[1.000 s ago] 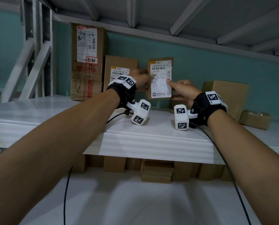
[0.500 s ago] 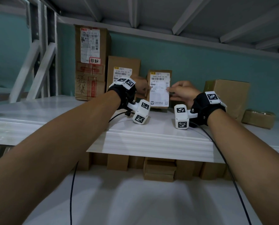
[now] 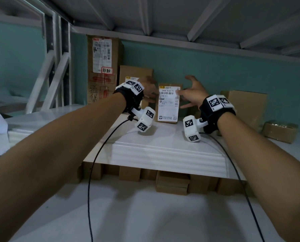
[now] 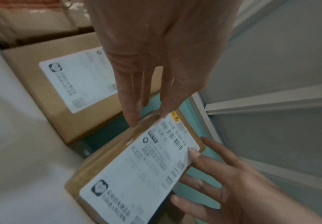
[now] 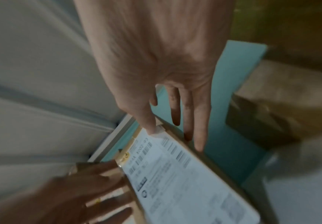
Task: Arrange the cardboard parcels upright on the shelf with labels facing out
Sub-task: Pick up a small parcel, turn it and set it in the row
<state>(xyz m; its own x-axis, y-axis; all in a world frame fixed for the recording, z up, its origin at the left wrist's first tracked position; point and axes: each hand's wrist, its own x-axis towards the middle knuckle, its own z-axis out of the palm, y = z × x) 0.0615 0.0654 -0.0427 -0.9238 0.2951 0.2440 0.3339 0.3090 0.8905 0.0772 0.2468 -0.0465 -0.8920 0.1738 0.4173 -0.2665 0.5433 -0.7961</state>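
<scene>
One upright parcel, label outward

Saw dim, flat light in all views; soft shadows under shelf. Wrist views were motion-blurred, noisy. Head view bowed at edges, my forearms stretched, labels partly legible.

Matt brown cardboard parcel bears a smooth white paper label.

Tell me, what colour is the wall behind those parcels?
Teal green; the wall shows best in the head view, behind the parcels.
</scene>
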